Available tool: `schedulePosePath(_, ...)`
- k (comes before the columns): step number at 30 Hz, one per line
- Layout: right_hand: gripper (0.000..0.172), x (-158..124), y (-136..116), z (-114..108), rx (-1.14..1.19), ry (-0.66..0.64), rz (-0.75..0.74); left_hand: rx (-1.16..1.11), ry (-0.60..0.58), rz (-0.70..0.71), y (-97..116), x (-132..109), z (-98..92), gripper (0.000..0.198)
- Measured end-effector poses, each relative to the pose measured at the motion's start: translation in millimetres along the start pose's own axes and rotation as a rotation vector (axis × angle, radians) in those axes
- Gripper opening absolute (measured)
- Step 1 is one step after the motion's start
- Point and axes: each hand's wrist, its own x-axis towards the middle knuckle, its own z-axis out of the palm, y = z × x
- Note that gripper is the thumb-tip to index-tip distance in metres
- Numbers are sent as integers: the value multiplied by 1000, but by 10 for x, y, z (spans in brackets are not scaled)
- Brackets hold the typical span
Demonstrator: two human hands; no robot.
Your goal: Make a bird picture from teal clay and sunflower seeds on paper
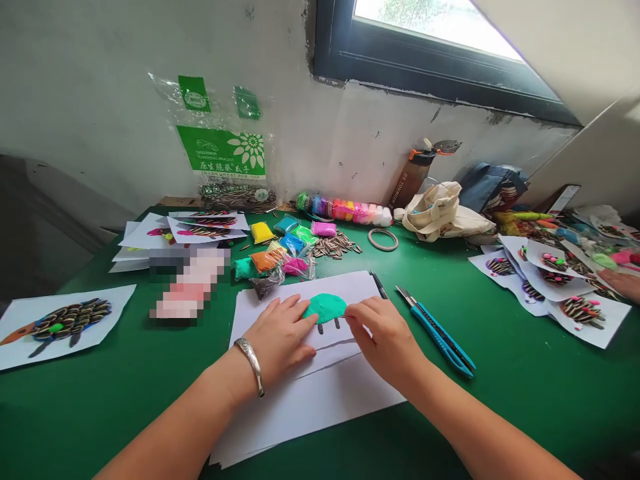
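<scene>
A flattened teal clay shape (325, 307) with two short dark clay legs (329, 327) lies on a white paper sheet (280, 360), on top of more sheets. My left hand (283, 333), with a silver bangle at the wrist, rests flat on the paper, its fingertips touching the clay's left edge. My right hand (383, 333) is closed in a pinch at the clay's right edge; whatever sits between those fingertips is too small to make out. Beyond the right hand are a dark pen (379, 285) and a blue utility knife (440, 333).
Clay packets (267, 260) and loose sunflower seeds (337, 245) lie behind the paper, near a tape roll (383, 239). Seed-decorated pictures (70, 323) flank the work on both sides. A bottle (413, 177) stands by the wall. Another person's hand (620, 283) shows at far right.
</scene>
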Motion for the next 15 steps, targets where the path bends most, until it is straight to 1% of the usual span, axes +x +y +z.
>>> schedulePosePath(3,18,14,-67,163,-36,-12,15,-9,-13,-11,2,5,24,43)
schedulePosePath(7,17,-19,-99,387,-3,4,24,-11,-38,-34,14,3,26,42)
schedulePosePath(10,14,-32,-71,395,21,-7,76,-3,-53,-55,37,2,21,42)
schedulePosePath(12,12,-40,-58,347,30,-4,105,2,-51,-67,61,4,18,42)
schedulePosePath(15,11,-82,-78,288,23,17,110,11,-23,-96,104,9,19,44)
